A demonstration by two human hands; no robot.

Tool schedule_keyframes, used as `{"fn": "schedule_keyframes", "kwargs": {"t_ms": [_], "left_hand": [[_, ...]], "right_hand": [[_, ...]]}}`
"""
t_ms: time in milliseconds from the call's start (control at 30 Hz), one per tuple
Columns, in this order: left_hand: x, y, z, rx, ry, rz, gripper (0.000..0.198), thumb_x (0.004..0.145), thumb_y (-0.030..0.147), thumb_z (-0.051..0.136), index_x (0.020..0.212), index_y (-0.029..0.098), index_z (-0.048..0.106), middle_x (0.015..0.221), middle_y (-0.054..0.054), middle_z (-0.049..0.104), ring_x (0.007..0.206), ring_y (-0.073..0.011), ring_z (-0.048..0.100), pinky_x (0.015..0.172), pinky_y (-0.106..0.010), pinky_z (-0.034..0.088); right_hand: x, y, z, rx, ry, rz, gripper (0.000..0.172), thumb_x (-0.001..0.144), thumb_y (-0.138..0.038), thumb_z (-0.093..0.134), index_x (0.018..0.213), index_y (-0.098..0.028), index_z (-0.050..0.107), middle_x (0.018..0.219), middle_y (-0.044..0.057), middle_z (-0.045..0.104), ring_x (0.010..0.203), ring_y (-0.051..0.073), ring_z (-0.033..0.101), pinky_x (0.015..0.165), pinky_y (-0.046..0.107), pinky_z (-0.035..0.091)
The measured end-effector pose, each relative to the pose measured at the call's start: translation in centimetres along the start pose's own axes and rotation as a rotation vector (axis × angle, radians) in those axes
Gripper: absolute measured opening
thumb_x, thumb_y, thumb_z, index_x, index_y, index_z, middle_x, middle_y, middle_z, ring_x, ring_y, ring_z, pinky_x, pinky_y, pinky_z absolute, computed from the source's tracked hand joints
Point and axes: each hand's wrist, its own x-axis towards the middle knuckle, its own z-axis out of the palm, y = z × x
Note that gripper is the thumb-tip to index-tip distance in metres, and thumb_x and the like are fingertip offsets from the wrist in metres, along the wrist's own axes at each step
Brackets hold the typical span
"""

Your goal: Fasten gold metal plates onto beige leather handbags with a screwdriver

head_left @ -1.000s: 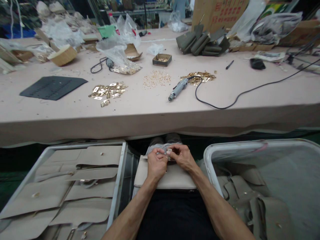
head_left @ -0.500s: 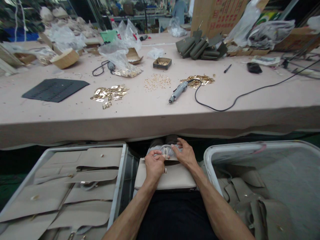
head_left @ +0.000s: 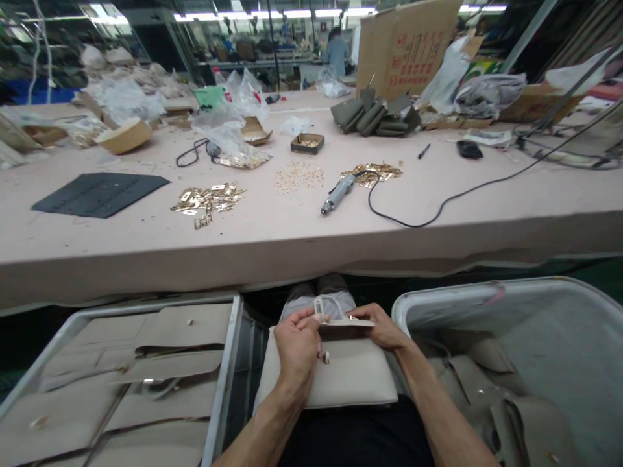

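Observation:
A beige bag [head_left: 360, 376] lies across my lap, its flap [head_left: 343, 323] lifted toward the table. My left hand [head_left: 299, 344] is closed at the flap's left part, pinching a small pale-gold metal plate [head_left: 318, 307] with a slot against the flap's edge. My right hand [head_left: 387, 326] is closed round the flap's right end, with a small shiny glint at its fingertips that I cannot make out. On the bag's front, just below the left fingers, sits a small gold turn-lock post [head_left: 326, 357].
Beige bags fill the crate [head_left: 236, 324] at left; more lie in the white bin [head_left: 403, 305] at right. On the table [head_left: 272, 240] are an electric screwdriver [head_left: 338, 194] with its cord, gold plates [head_left: 209, 198], scattered screws [head_left: 299, 176] and dark folded pieces [head_left: 374, 115].
My right hand has moved from beside the metal plate to the flap's right end and closed on it. The left hand stays at the plate. The camera view has tilted up.

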Motion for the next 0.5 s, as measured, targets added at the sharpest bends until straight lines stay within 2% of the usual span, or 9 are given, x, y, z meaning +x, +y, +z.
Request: {"fn": "schedule_keyframes", "kwargs": {"t_ms": [100, 167, 200, 267, 333, 367, 433, 500], "left_hand": [[-0.1, 0.3, 0.9, 0.034, -0.014, -0.047, 0.023, 0.064, 0.026, 0.074, 0.083, 0.012, 0.070, 0.069, -0.008, 0.077, 0.028, -0.0064, 0.038, 0.030, -0.021, 0.024], [0.3, -0.3, 1.0, 0.044, -0.003, -0.094, 0.016, 0.064, 0.023, 0.073, 0.076, 0.013, 0.069, 0.065, -0.008, 0.075, 0.029, -0.0065, 0.037, 0.030, -0.022, 0.023], [0.5, -0.8, 1.0, 0.044, 0.010, -0.116, 0.013, 0.063, 0.022, 0.072, 0.073, 0.014, 0.069, 0.063, -0.007, 0.074, 0.029, -0.0066, 0.037, 0.030, -0.021, 0.022], [0.8, -1.6, 0.8, 0.037, 0.025, -0.136, 0.013, 0.063, 0.023, 0.072, 0.072, 0.015, 0.068, 0.062, -0.006, 0.073, 0.030, -0.0066, 0.037, 0.030, -0.021, 0.022], [0.8, -2.0, 0.8, 0.036, 0.022, -0.116, 0.017, 0.062, 0.024, 0.073, 0.076, 0.015, 0.068, 0.063, -0.006, 0.073, 0.030, -0.0066, 0.037, 0.030, -0.021, 0.022], [0.8, -2.0, 0.7, 0.039, 0.013, -0.101, 0.019, 0.062, 0.025, 0.073, 0.077, 0.015, 0.068, 0.063, -0.005, 0.073, 0.029, -0.0066, 0.037, 0.030, -0.021, 0.022], [0.5, -2.0, 0.8, 0.052, -0.011, -0.081, 0.019, 0.063, 0.026, 0.073, 0.078, 0.014, 0.069, 0.063, -0.005, 0.073, 0.029, -0.0065, 0.037, 0.030, -0.021, 0.022], [0.4, -1.9, 0.8, 0.073, -0.035, -0.069, 0.017, 0.065, 0.025, 0.072, 0.077, 0.015, 0.070, 0.061, -0.004, 0.071, 0.030, -0.0068, 0.037, 0.030, -0.022, 0.022]], "right_hand": [[-0.2, 0.1, -1.1, -0.051, -0.107, 0.061, 0.020, 0.075, -0.032, 0.075, 0.071, -0.013, 0.071, 0.065, -0.003, 0.056, 0.063, 0.014, 0.047, 0.060, 0.024, 0.032], [-0.6, 0.5, -1.5, -0.128, -0.092, 0.124, 0.014, 0.069, -0.026, 0.074, 0.075, -0.012, 0.075, 0.069, -0.001, 0.061, 0.067, 0.016, 0.054, 0.062, 0.024, 0.037], [-0.8, 0.6, -1.7, -0.170, -0.049, 0.150, 0.017, 0.067, -0.022, 0.073, 0.081, -0.012, 0.078, 0.073, 0.000, 0.065, 0.071, 0.018, 0.058, 0.064, 0.025, 0.040], [-1.4, 0.1, -1.9, -0.234, 0.047, 0.159, 0.040, 0.065, -0.016, 0.071, 0.103, -0.013, 0.081, 0.087, 0.005, 0.073, 0.083, 0.023, 0.066, 0.072, 0.027, 0.048], [-1.7, -1.3, -2.1, -0.250, 0.121, 0.085, 0.063, 0.066, -0.012, 0.067, 0.128, -0.015, 0.075, 0.107, 0.009, 0.075, 0.099, 0.026, 0.069, 0.084, 0.031, 0.053], [-1.7, -2.3, -2.1, -0.247, 0.150, 0.030, 0.067, 0.068, -0.012, 0.065, 0.134, -0.016, 0.072, 0.115, 0.010, 0.075, 0.105, 0.026, 0.069, 0.089, 0.033, 0.054], [-0.9, -4.4, -1.6, -0.255, 0.247, -0.065, 0.061, 0.075, -0.016, 0.066, 0.136, -0.017, 0.071, 0.122, 0.011, 0.073, 0.106, 0.025, 0.069, 0.090, 0.034, 0.055], [0.6, -6.2, -0.4, -0.292, 0.329, -0.097, 0.046, 0.082, -0.027, 0.071, 0.126, -0.016, 0.076, 0.112, 0.011, 0.076, 0.093, 0.023, 0.070, 0.079, 0.031, 0.056]]}}
